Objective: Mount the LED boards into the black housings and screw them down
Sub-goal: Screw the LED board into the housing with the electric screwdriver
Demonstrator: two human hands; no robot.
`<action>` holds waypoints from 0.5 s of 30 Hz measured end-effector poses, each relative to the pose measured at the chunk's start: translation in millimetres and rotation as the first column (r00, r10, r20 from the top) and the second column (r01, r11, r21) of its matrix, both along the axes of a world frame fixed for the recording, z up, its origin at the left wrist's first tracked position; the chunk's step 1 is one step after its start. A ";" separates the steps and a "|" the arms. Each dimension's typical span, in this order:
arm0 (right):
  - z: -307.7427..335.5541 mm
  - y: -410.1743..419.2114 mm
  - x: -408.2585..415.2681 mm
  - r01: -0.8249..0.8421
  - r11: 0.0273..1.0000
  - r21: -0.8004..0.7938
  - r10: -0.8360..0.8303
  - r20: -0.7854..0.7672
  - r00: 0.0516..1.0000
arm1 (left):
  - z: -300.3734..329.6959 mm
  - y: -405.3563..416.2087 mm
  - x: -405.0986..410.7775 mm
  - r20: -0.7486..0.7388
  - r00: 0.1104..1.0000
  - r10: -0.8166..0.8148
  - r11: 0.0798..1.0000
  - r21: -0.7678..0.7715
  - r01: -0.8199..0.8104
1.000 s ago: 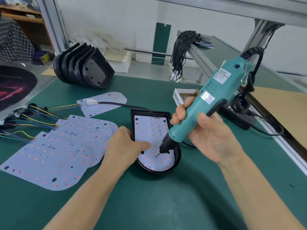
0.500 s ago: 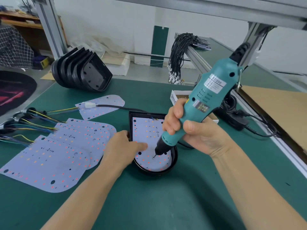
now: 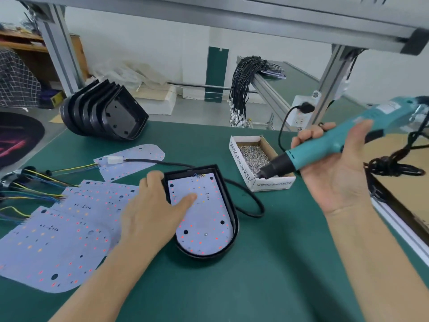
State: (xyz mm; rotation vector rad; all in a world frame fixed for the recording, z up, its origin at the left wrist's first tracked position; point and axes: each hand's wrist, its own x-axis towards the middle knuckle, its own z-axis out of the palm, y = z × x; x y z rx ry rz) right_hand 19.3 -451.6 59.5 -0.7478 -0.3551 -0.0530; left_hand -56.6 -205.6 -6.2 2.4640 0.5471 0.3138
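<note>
Now the right hand, gripping the screwdriver, is dipping its bit into the screw box, off the LED board; the left hand is still pressing flat at centre frame.

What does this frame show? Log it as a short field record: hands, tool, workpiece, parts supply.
left hand: rests on LED board, thumb pressing it
right hand: grips electric screwdriver
screwdriver bit: dipped in screw box
workpiece: board seated in black housing; one screw visible near rounded end
spare boards: fanned on mat, left
empty housings: stacked, far left
</note>
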 end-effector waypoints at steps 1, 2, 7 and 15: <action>0.0 -3.8 0.1 0.035 0.999 0.020 -0.035 -0.006 0.999 | 6.6 -4.4 7.2 0.119 0.992 -0.032 0.997 0.077 0.022; 1.1 -7.4 0.9 0.065 0.997 0.048 -0.065 -0.010 0.998 | 12.6 -11.2 17.9 0.243 0.965 -0.095 0.989 0.131 0.064; 10.1 -20.3 3.9 0.153 0.983 0.099 -0.154 0.004 0.988 | 33.9 -74.8 99.3 0.154 0.851 -0.502 0.820 0.396 0.413; 13.0 -31.8 0.5 0.184 0.982 0.051 -0.183 -0.017 0.983 | 8.4 -135.8 168.6 -0.281 0.795 -0.538 0.693 0.389 0.607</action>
